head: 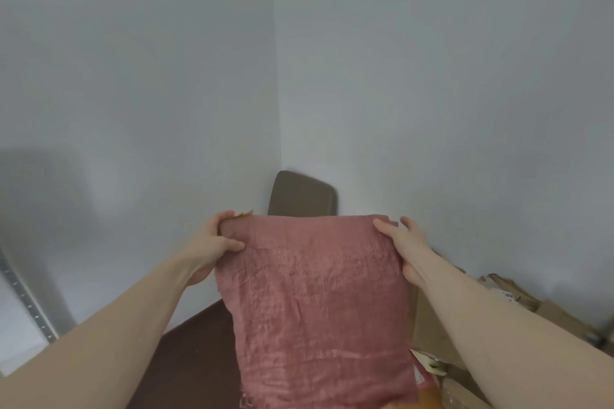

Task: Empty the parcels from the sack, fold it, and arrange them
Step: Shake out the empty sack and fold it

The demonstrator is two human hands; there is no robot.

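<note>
Both arms are up and out front, and the pink woven sack (315, 302) hangs between them, held in the air ahead of a grey wall corner. The left hand (212, 242) grips the sack's top left corner, thumb pressed across the front of the cloth. The right hand (403, 244) clasps the top right edge, thumb on the near face and fingers behind. The sack drapes straight down over a dark brown table (196, 355). Brown cardboard parcels (432, 325) lie at the right, partly hidden by the sack. A brown chair back (304, 194) peeks up behind the sack's top edge.
</note>
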